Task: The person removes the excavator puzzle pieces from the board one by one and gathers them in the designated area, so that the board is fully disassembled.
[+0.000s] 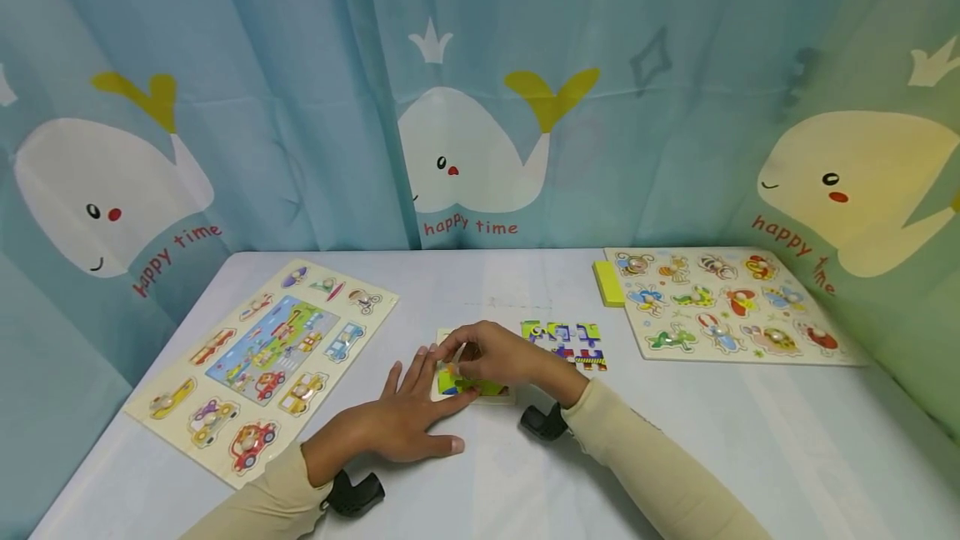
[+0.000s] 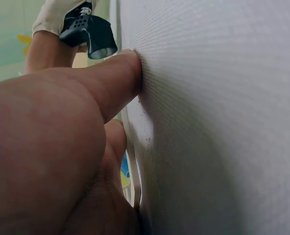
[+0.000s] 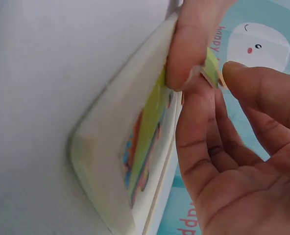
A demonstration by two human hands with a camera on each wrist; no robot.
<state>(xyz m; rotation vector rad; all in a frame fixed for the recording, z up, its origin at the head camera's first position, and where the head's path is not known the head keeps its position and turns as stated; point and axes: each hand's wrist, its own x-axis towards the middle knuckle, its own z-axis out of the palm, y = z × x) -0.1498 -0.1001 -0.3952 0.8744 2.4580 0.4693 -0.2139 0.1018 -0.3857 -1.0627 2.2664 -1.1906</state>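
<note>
A small wooden jigsaw board [image 1: 511, 397] lies flat in the middle of the table, its green and coloured picture partly covered by both hands. My left hand [image 1: 401, 427] rests spread along the board's left side, index finger reaching over its lower edge and thumb on the cloth. Over the board, my right hand [image 1: 504, 354] pinches a small yellow-green puzzle piece [image 3: 212, 67] between thumb and fingertips. The right wrist view shows the piece tilted up at the board's far side, mostly hidden by the fingers. Several loose jigsaw pieces [image 1: 589, 333] lie right of the board.
A large vehicle peg puzzle [image 1: 333, 373] lies at the left and an insect peg puzzle [image 1: 705, 348] at the back right. The latter's left edge adjoins a yellow block [image 1: 609, 283]. Behind the white table [image 1: 712, 440] hangs a blue whale curtain [image 1: 322, 148].
</note>
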